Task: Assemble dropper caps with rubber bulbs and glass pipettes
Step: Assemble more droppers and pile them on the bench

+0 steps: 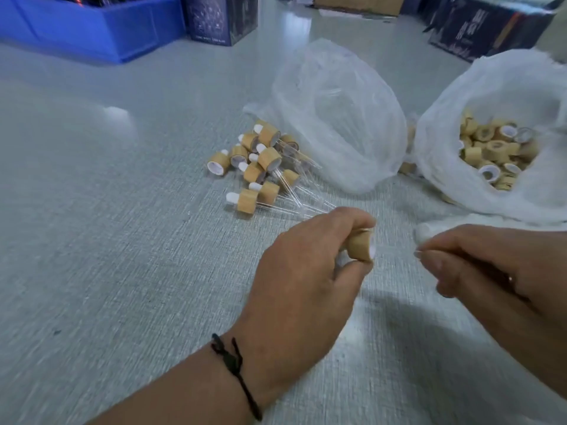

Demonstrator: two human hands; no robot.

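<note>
In the head view, I am holding a bamboo cap point(362, 245) in my left hand point(303, 277), the grip clamped on it between thumb and fingers, its white-lined open mouth turned toward my right hand point(491, 271). That hand's grip is pinched together just beside the cap; I am probably holding a glass pipette there, but blur hides it, so I cannot tell. To do this well, I am keeping the cap steady and bringing the tube in straight along its axis, pressing gently so the glass does not snap. Finished droppers point(257, 167) are lying on the counter point(107, 225) near a clear bag point(337, 118); loose caps are filling another bag point(497, 148). Writing on the dark boxes point(221, 19) is unreadable.
</note>
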